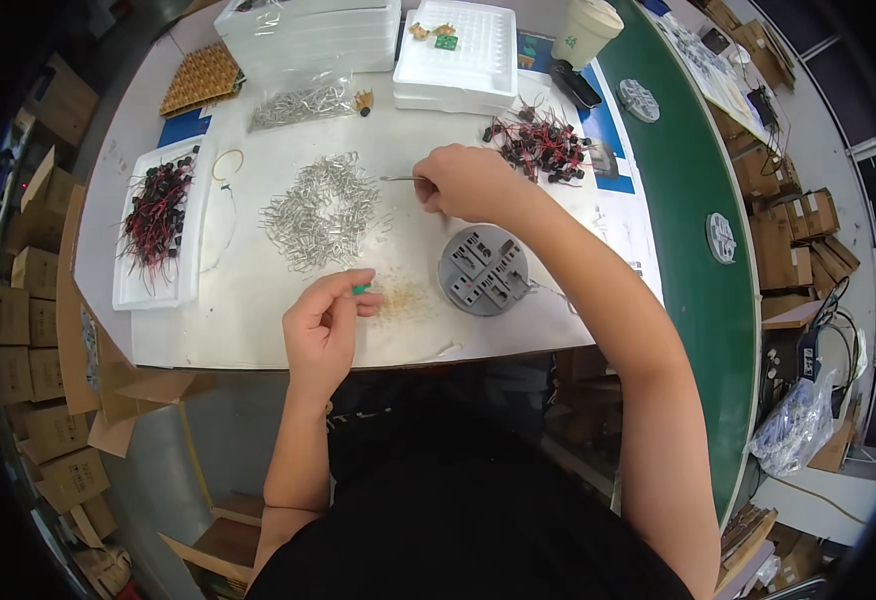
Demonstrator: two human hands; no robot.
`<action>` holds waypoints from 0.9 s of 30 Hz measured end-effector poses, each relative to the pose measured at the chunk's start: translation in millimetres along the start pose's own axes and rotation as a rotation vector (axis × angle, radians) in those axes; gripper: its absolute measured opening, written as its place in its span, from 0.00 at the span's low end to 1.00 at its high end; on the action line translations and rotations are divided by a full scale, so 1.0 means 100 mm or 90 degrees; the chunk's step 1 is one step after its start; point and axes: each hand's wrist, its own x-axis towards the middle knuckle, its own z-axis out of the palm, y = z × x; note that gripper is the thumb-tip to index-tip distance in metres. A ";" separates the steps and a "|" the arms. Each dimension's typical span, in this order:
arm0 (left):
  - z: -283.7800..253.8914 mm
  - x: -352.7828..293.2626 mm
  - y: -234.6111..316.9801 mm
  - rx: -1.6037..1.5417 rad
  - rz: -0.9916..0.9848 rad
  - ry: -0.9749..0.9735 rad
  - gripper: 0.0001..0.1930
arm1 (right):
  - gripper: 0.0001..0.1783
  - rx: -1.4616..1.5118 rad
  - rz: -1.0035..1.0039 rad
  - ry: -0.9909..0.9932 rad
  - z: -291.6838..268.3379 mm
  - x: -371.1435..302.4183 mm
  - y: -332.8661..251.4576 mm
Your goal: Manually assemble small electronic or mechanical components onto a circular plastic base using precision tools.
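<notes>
My left hand point(320, 325) pinches a small green piece point(361, 289) at the near side of the table, mostly hidden by the fingers. My right hand point(463, 183) is closed around thin metal tweezers point(398, 178). Their tip points left toward a loose pile of small shiny metal clips point(323, 212). Below my right hand sits a round grey fixture point(483, 270) with dark slots and small parts in them. Short tan bits point(398, 300) lie scattered on the white tabletop beside my left fingers.
At left, a white tray point(190, 250) holds black parts with red wires. A similar wired heap point(543, 145) lies at the back right, near a cup point(588, 30). White trays point(455, 85) and a bag of clips point(303, 105) stand behind. Grey discs point(721, 237) rest on the green surface.
</notes>
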 end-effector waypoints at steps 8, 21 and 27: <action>0.48 0.42 0.38 0.360 0.266 -0.207 0.25 | 0.08 0.268 0.064 0.299 -0.12 -0.46 0.06; 0.66 0.35 0.27 0.490 0.132 -0.221 0.44 | 0.16 0.562 0.349 0.185 0.03 -1.09 0.08; 0.57 0.32 0.09 0.386 0.139 -0.192 0.46 | 0.19 0.427 0.328 0.203 0.32 -0.88 0.01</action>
